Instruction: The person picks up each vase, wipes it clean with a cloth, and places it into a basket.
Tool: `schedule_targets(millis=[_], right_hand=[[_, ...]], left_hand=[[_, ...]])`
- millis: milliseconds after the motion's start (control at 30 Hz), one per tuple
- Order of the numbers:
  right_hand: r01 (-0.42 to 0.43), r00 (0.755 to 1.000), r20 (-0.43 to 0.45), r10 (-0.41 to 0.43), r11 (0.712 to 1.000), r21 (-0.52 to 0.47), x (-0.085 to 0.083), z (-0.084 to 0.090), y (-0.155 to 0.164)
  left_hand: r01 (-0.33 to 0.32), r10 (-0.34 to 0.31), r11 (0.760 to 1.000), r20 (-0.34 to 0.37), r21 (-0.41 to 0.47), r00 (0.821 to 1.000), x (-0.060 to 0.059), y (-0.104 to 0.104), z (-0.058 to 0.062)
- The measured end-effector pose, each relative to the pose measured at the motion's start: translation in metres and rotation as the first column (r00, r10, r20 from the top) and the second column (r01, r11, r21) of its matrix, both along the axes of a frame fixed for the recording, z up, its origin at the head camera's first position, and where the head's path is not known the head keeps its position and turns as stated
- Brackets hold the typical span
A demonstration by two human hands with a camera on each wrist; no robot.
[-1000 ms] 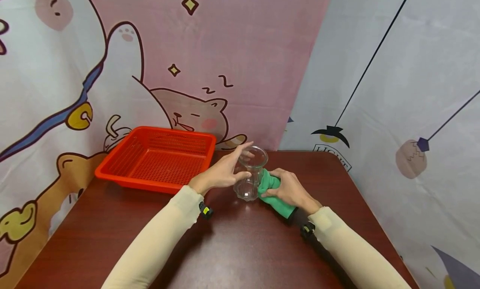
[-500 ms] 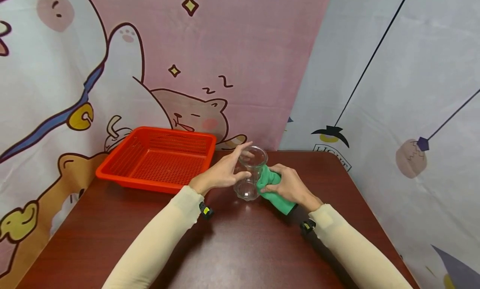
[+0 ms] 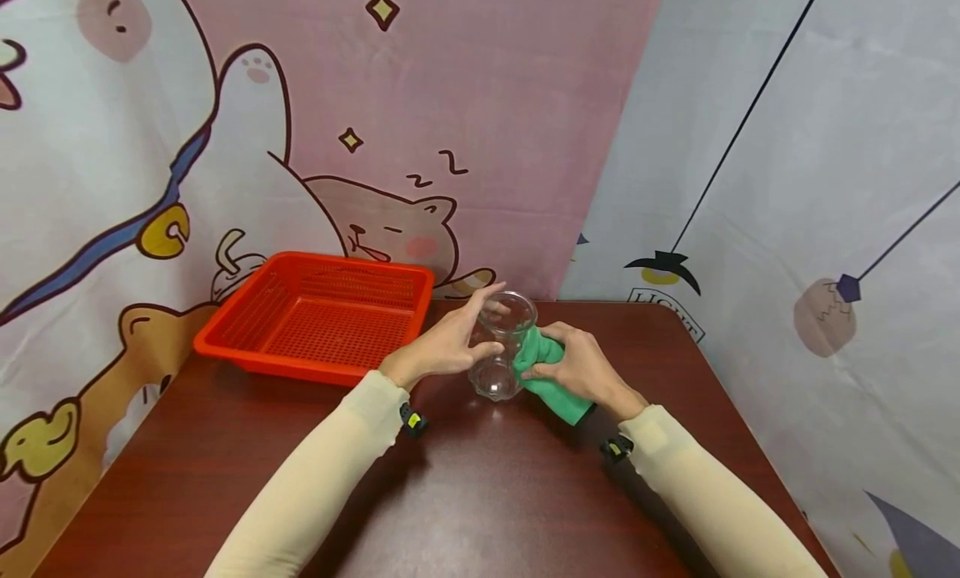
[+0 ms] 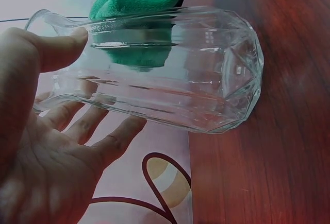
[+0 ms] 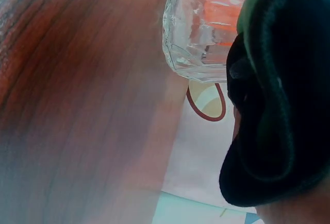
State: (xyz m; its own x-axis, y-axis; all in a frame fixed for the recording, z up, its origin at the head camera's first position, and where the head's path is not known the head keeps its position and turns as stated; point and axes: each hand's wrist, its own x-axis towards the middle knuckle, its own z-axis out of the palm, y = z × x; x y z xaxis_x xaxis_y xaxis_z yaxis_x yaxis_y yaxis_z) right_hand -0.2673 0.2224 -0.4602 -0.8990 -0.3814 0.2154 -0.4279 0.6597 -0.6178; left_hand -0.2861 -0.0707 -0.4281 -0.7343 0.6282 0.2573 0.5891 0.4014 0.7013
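A clear glass vase point(image 3: 495, 369) with a flared rim and faceted base stands upright on the table. My left hand point(image 3: 442, 340) holds it near the neck from the left, thumb on the near side and fingers curved behind, as the left wrist view also shows through the glass point(image 4: 206, 74). In my right hand point(image 3: 587, 365) is a bunched green cloth point(image 3: 555, 394), pressed against the vase's right side below the rim. From the right wrist the cloth point(image 5: 278, 90) looks dark and covers most of that hand, with the vase's base point(image 5: 201, 33) beside it.
A red-orange plastic basket point(image 3: 311, 367) with perforated sides stands at the back left of the dark wood table point(image 3: 480, 495), close to my left hand. Behind the table hangs a cartoon-printed cloth backdrop point(image 3: 510, 144).
My right hand and the green cloth have slid slightly up the side of the vase, towards its rim. The left hand and the vase have stayed in place.
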Motion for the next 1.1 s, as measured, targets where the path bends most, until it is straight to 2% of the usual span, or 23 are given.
schedule_targets(millis=[367, 600, 1100], right_hand=[[0.019, 1.0, -0.016, -0.019, 0.999, -0.027, 0.0012, 0.0037, 0.0002], [0.015, 0.998, -0.057, -0.017, 0.999, -0.043, 0.0003, 0.0053, -0.0005], [0.043, 0.998, -0.035, -0.047, 0.993, -0.114, 0.0002, 0.0103, -0.005]], left_hand=[[0.006, -0.006, 1.0, 0.009, 0.008, 1.0, 0.0015, 0.0012, 0.0002], [0.002, -0.002, 1.0, 0.002, 0.012, 1.0, 0.0011, 0.0011, -0.0012], [0.004, -0.004, 1.0, -0.003, 0.02, 1.0, 0.0028, -0.0002, -0.0011]])
